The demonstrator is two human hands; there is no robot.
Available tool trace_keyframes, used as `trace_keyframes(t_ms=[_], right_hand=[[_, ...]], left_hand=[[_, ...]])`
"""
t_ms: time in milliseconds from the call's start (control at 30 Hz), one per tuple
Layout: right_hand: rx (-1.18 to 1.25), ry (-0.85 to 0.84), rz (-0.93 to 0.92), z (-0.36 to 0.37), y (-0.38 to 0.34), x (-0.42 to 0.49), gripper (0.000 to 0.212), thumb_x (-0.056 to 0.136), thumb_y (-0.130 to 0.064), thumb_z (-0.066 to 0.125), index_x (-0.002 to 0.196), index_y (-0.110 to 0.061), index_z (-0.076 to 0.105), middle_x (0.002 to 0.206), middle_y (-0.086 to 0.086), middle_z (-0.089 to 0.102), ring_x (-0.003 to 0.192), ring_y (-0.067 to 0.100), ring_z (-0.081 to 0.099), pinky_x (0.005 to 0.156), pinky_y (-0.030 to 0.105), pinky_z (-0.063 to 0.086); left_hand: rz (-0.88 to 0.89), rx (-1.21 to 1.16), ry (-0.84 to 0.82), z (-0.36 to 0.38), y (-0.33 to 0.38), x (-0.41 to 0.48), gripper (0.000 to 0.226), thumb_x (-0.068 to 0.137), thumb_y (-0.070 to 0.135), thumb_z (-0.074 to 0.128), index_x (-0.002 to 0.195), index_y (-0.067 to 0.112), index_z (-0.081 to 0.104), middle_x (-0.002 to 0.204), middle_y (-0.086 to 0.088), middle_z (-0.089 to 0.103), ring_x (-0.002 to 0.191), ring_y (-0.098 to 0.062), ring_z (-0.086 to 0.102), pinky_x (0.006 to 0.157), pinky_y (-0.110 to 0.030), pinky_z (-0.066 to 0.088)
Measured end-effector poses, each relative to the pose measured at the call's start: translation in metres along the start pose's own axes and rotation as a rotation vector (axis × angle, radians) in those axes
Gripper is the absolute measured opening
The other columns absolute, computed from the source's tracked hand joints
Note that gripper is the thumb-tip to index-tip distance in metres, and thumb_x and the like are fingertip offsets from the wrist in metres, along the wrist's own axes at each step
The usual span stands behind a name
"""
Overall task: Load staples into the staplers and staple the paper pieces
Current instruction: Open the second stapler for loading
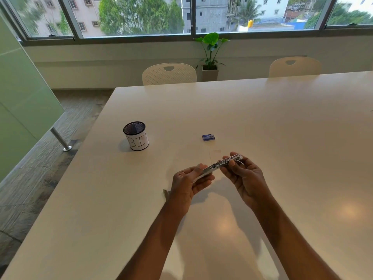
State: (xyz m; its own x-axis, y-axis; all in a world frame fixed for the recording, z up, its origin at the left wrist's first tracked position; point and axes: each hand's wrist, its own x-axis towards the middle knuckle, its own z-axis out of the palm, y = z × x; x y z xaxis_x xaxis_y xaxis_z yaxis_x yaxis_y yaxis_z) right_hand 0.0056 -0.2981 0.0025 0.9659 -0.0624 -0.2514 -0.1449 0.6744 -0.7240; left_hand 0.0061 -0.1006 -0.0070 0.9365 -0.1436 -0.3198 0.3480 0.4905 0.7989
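Observation:
Both hands hold one silver metal stapler (219, 164) above the white table (282, 118), swung open into a long strip. My left hand (186, 183) grips its near, lower end, fingers curled round it. My right hand (245, 174) pinches the far end, thumb on top near the metal channel. A small blue staple box (208, 137) lies on the table beyond the hands. A faint pale paper piece (216, 152) lies flat between the box and the stapler. A small grey part (166, 193) shows just left of my left wrist; what it is I cannot tell.
A black mesh cup with a white label reading BIN (136, 136) stands at the left of the table. Two white chairs (169, 74) (294, 66) sit at the far edge, and a potted plant (211, 55) stands by the window. The table's left edge drops to the floor.

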Motion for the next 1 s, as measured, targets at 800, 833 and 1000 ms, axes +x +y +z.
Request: trace_keyframes(t_ms=[800,833,1000], right_hand=[[-0.459,-0.112,-0.094,-0.007,-0.001,0.005,0.038,0.104,0.004,0.059,0.139,-0.011,0.064,0.12,0.02,0.078,0.113,0.037,0.076,0.093,0.045,0.062],[-0.447,-0.117,-0.085,-0.008,0.0,0.005,0.038,0.104,0.005,0.057,0.139,-0.01,0.064,0.12,0.021,0.078,0.114,0.036,0.076,0.095,0.045,0.063],[-0.423,-0.123,-0.067,-0.01,0.003,0.004,0.038,0.101,0.009,0.06,0.136,-0.003,0.065,0.119,0.024,0.077,0.114,0.038,0.075,0.095,0.042,0.065]], left_hand=[[-0.025,0.483,-0.137,0.008,-0.002,0.0,0.021,0.106,0.021,0.064,0.12,0.008,0.072,0.106,-0.019,0.08,0.08,-0.024,0.074,0.07,-0.03,0.063],[-0.018,0.51,-0.133,0.01,-0.001,0.0,0.021,0.106,0.022,0.064,0.119,0.008,0.073,0.106,-0.019,0.08,0.078,-0.022,0.074,0.067,-0.029,0.062],[-0.009,0.597,-0.1,0.014,0.003,0.004,0.025,0.107,0.03,0.062,0.114,0.008,0.073,0.102,-0.015,0.08,0.072,-0.02,0.072,0.06,-0.026,0.059]])
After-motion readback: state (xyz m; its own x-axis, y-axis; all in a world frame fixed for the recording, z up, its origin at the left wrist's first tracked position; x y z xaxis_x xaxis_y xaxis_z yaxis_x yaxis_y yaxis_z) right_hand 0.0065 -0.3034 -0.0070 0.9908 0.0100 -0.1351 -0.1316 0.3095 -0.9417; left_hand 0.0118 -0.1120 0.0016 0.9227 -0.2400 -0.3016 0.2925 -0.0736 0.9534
